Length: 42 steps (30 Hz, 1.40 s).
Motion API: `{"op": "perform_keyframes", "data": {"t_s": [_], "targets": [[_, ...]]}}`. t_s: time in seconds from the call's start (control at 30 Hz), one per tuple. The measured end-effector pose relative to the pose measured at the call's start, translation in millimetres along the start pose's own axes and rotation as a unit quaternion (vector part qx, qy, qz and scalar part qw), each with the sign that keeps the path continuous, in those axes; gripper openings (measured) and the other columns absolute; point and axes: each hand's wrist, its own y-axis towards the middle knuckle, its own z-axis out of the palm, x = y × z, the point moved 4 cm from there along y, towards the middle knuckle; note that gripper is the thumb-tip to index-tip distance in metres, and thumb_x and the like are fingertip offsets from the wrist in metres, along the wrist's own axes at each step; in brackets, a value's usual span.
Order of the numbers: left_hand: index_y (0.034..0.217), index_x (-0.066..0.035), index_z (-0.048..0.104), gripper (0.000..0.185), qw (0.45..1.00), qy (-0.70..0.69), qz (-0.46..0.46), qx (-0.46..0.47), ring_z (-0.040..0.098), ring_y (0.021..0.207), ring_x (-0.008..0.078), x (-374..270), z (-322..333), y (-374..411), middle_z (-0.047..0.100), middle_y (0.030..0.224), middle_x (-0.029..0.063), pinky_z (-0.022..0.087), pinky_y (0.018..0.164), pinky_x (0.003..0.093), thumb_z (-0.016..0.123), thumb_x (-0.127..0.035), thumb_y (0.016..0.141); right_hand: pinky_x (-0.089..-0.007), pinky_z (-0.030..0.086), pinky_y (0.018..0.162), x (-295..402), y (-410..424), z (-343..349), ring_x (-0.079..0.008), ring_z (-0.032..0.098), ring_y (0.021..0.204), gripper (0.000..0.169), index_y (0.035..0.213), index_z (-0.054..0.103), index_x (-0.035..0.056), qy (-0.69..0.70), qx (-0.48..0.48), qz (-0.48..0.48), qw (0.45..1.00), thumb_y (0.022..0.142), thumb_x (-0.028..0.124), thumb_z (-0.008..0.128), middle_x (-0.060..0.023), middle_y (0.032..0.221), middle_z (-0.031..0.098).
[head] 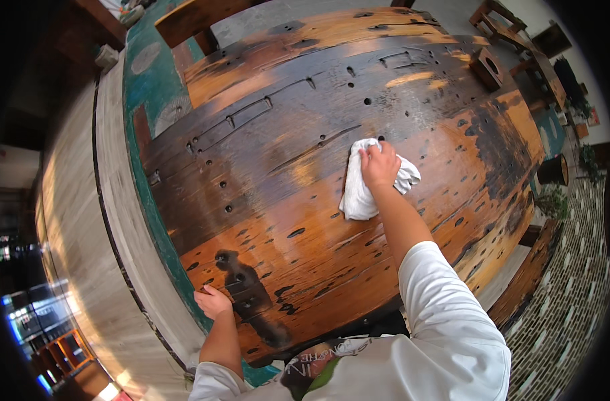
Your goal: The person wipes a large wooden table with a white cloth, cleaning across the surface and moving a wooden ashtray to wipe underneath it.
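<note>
Before me spreads a large wooden table (295, 260) of weathered, polished planks, dark brown across the middle and orange-brown nearer me, with holes and cracks in its surface. A white cloth (359, 185) lies bunched on the tabletop right of the middle. My right hand (382, 164) presses down on it, fingers gripping its upper part. At the table's near left edge rests my left hand (214, 302), with no object seen in it; its thumb side touches the wood and some fingers are hidden by the edge. A dark elongated stain (250, 295) marks the wood beside that hand.
A wooden box with a round opening (487, 68) stands on the far right of the tabletop. Behind the table is a wooden bench (199, 20). Another bench (528, 265) runs along the right side. Potted plants (553, 200) and a dark pot (553, 169) stand at right.
</note>
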Motion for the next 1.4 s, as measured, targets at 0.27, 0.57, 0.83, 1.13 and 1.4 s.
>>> {"op": "perform_keyframes", "data": {"t_s": [0.27, 0.57, 0.83, 1.13, 1.4], "targets": [[0.141, 0.001, 0.051, 0.054, 0.999, -0.045, 0.004, 0.02, 0.056, 0.127, 0.0421, -14.6, -13.9, 6.3, 0.058, 0.14, 0.0229, 0.048, 0.102, 0.0536, 0.05, -0.04, 0.106, -0.0583, 0.05, 0.09, 9.0, 119.1, 48.7, -0.0339, 0.059, 0.119, 0.034, 0.108, 0.072, 0.0171, -0.15, 0.057, 0.069, 0.985, 0.099, 0.048, 0.062, -0.0106, 0.122, 0.062], [0.138, -0.001, 0.052, 0.056, 1.0, -0.015, 0.016, 0.004, 0.062, 0.12, 0.0403, -19.2, -11.5, 1.7, 0.062, 0.132, 0.0215, 0.054, 0.093, 0.0545, 0.051, -0.045, 0.105, -0.0533, 0.046, 0.092, -35.0, -116.0, -79.6, -0.0368, 0.056, 0.115, 0.025, 0.099, 0.069, 0.0125, -0.045, 0.144, -0.109, 0.982, 0.09, 0.035, 0.073, -0.0152, 0.116, 0.059], [0.142, -0.005, 0.051, 0.058, 1.0, 0.014, 0.004, 0.018, 0.059, 0.126, 0.0365, -6.0, -3.3, 2.2, 0.06, 0.137, 0.0163, 0.052, 0.095, 0.0565, 0.048, -0.05, 0.106, -0.056, 0.038, 0.107, -110.7, -313.3, -193.2, -0.0426, 0.052, 0.126, 0.025, 0.098, 0.07, 0.0086, -0.018, 0.164, 0.015, 0.986, 0.086, 0.029, 0.08, -0.0222, 0.13, 0.058], [0.158, -0.006, 0.038, 0.062, 0.954, -0.082, 0.273, 0.092, 0.029, 0.154, 0.0362, -206.0, -30.0, -110.8, 0.028, 0.167, 0.0202, 0.023, 0.123, 0.058, 0.056, -0.03, 0.103, -0.0541, 0.04, 0.099, -159.0, -70.9, -72.6, -0.0318, 0.057, 0.12, 0.02, 0.097, 0.071, 0.0153, -0.113, -0.029, 0.195, 0.974, 0.092, 0.035, 0.073, -0.0102, 0.125, 0.063], [0.162, -0.006, 0.033, 0.065, 0.976, 0.025, 0.215, 0.0, 0.012, 0.161, 0.0373, -254.0, 18.4, -151.3, 0.018, 0.172, 0.0223, 0.01, 0.128, 0.0565, 0.046, -0.031, 0.103, -0.0529, 0.038, 0.101, -204.6, 123.4, 35.8, -0.027, 0.059, 0.122, 0.03, 0.115, 0.071, 0.021, -0.073, -0.044, 0.113, 0.99, 0.095, 0.043, 0.069, -0.004, 0.126, 0.066]]}}
